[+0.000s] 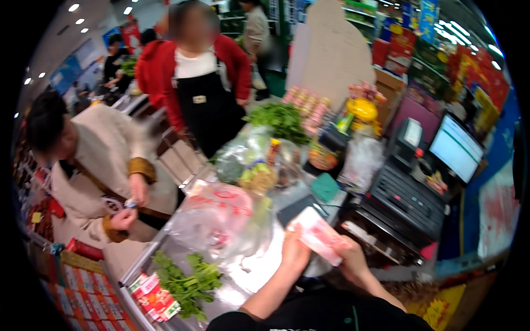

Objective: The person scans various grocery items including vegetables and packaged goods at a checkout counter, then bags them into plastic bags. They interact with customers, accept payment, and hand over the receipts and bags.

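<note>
Between my two hands is a pinkish-red banknote (318,236), perhaps more than one; the blur hides the number. My left hand (295,249) is closed on its left end, and my right hand (351,255) grips its right end. Just beyond it a dark flat pad (301,209) lies on the metal counter (234,295). To the left of my hands rests a clear plastic bag (218,215) with red print, its contents hard to make out. Leafy greens (187,281) and a red-and-white packet (153,298) lie near the counter's left edge.
At right stand a register keyboard (411,193), a lit screen (456,144) and a small printer (407,140). Bagged vegetables (256,168) and more greens (279,121) fill the counter's far part. Across it are a person in beige (105,149) and one in a dark apron (204,105).
</note>
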`<state>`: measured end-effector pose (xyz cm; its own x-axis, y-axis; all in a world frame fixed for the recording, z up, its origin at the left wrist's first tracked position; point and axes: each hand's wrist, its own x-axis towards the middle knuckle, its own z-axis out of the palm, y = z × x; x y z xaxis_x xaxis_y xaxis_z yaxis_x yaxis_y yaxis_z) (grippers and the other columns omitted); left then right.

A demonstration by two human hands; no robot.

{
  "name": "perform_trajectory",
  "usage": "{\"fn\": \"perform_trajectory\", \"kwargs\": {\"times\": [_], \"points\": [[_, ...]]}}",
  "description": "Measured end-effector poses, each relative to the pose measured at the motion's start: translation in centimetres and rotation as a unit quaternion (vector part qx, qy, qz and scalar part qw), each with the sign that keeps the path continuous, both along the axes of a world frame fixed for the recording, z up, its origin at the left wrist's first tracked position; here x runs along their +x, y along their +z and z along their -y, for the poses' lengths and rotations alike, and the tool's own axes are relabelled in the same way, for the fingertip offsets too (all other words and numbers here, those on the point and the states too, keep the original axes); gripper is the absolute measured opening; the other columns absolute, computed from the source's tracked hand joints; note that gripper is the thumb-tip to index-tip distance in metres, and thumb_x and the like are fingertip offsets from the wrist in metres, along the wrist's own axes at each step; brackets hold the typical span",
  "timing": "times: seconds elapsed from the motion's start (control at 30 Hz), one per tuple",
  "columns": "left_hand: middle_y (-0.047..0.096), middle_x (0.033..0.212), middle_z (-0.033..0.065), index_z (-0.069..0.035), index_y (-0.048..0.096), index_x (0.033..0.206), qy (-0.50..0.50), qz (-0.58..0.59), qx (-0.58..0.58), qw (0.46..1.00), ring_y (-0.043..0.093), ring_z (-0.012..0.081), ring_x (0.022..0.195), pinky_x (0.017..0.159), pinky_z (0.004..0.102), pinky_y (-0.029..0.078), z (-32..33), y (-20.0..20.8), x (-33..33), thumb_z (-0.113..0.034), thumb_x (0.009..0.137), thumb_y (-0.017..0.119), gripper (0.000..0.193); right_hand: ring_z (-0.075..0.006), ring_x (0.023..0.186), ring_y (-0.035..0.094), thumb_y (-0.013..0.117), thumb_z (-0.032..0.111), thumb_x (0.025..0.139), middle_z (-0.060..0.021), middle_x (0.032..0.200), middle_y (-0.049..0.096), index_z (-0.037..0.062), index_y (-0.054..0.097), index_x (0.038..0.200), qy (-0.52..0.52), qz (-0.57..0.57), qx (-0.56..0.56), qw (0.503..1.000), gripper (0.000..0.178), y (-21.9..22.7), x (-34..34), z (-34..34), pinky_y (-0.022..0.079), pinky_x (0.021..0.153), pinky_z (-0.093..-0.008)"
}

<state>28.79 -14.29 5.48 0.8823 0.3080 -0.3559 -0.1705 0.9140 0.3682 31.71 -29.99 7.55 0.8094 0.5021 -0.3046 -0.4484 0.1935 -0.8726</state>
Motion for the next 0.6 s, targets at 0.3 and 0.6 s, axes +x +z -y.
{"fn": "perform_trajectory", "kwargs": {"times": [0.3, 0.6], "points": [[0.053, 0.121, 0.0128, -0.002, 0.042, 0.127, 0.027, 0.007, 0.014, 1.000, 0.052, 0.0240, 0.112, 0.097, 0.0383, 0.040, -1.2, -0.1, -0.4, -0.028, 0.098, 0.034, 0.039, -0.0040, 0.060, 0.045, 0.056, 0.016, 0.088, 0.0030, 0.079, 0.058, 0.0047, 0.058, 0.109, 0.017, -0.090, 0.025, 0.996, 0.024, 2.6, -0.6, 0.0, 0.034, 0.055, -0.0193], [0.035, 0.138, 0.0137, -0.005, 0.025, 0.138, -0.086, -0.008, 0.152, 0.985, 0.036, 0.0251, 0.126, 0.098, 0.0361, 0.031, 1.0, 2.6, -1.7, -0.047, 0.097, 0.029, 0.059, -0.0238, 0.061, 0.046, 0.063, 0.006, 0.070, -0.0035, 0.066, 0.045, 0.0161, 0.065, 0.108, -0.113, 0.619, -0.332, 0.703, 0.039, 4.0, 1.2, 1.0, 0.036, 0.056, -0.0328]]}}
